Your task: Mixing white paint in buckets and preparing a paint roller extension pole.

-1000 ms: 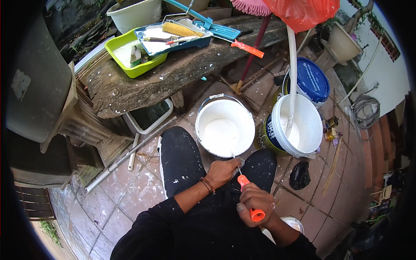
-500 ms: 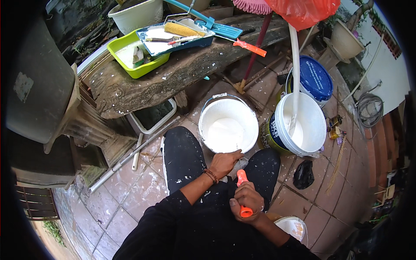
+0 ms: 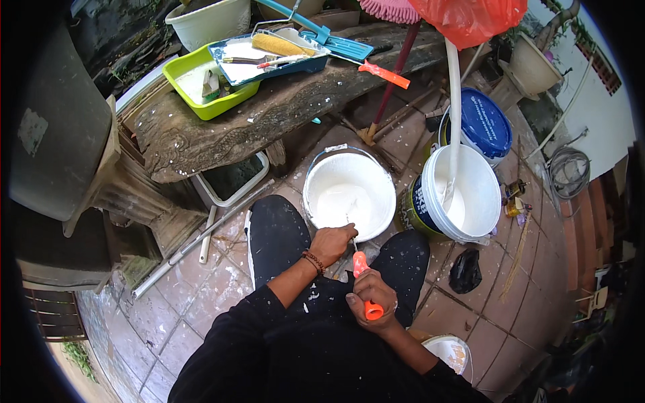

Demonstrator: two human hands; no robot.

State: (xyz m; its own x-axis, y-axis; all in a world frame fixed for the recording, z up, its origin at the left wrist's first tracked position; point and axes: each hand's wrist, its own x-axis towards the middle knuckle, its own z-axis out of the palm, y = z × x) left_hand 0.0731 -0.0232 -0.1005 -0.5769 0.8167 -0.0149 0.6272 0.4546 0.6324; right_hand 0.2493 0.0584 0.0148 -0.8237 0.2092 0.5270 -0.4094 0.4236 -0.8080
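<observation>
A white bucket [image 3: 316, 201] of white paint stands between my knees, its wire handle laid back against the far side. My left hand [image 3: 330, 244] is over the near rim with its fingers drawn together; what they grip, if anything, is hidden. My right hand [image 3: 373, 303] is wrapped round the bright orange handle [image 3: 361, 261] of a tool, close to my lap. From that handle a thin metal rod [image 3: 354, 244] runs toward the bucket rim, beside my left fingertips. The tool's far end cannot be made out.
A larger white pail [image 3: 494, 195] with a pale pole stands right, before a blue-lidded bucket [image 3: 485, 123]. On the wooden bench [image 3: 295, 121] are a green tray [image 3: 215, 111], a blue tray [image 3: 312, 65] and a yellow roller [image 3: 282, 45]. A black bag [image 3: 465, 271] lies right.
My right hand has moved slightly left and up with the orange-handled tool, whose metal rod now shows. My left fingers have drawn in from along the bucket rim to beside that rod.
</observation>
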